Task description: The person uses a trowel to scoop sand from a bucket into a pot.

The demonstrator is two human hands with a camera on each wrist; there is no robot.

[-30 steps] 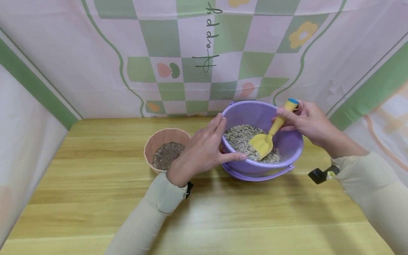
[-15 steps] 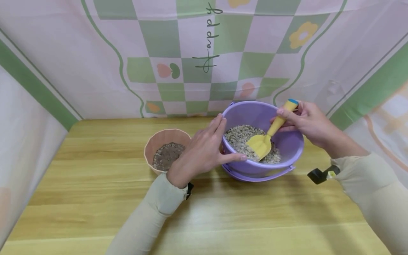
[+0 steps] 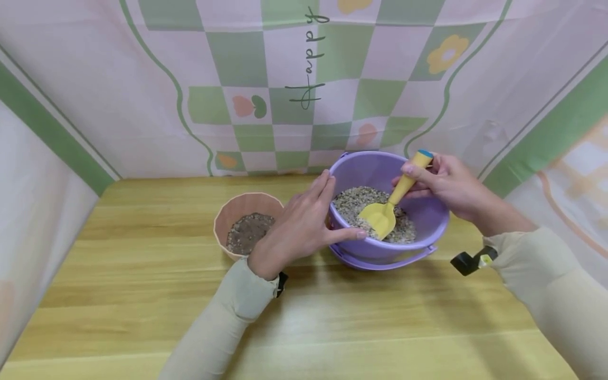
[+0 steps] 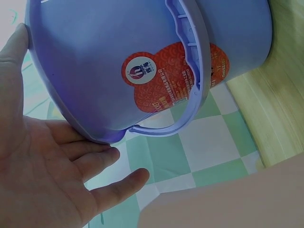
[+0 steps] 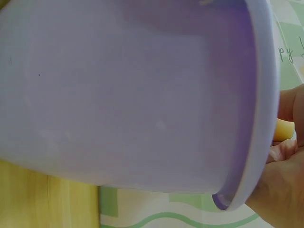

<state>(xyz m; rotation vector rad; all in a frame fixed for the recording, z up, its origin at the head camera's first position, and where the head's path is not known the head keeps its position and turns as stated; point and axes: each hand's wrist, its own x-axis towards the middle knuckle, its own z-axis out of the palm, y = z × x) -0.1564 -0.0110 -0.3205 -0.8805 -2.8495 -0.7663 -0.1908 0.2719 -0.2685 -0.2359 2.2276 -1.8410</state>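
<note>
A purple bucket [image 3: 430, 228] holds loose greyish grit [image 3: 359, 198]. My right hand [image 3: 451, 184] grips the yellow handle of a small toy shovel [image 3: 380, 217] with a blue end cap. Its blade lies on the grit near the bucket's front wall, with some grit at its edge. My left hand [image 3: 296, 227] rests against the left of the rim, its fingers extended and the thumb along the front. In the left wrist view the fingers [image 4: 97, 164] are spread beside the bucket wall [image 4: 95, 61]. The right wrist view shows mostly bucket wall [image 5: 128, 104], which hides the shovel's blade.
A peach-coloured bowl [image 3: 225, 211] with brown soil and grit [image 3: 247, 232] stands left of the bucket, partly behind my left hand. Both stand on a wooden table [image 3: 142, 295]. A checked cloth [image 3: 290, 105] hangs along the back edge.
My right hand has shifted slightly left, sliding the shovel's blade leftward through the grit. The left hand stays on the bucket rim, and the bucket has barely moved.
</note>
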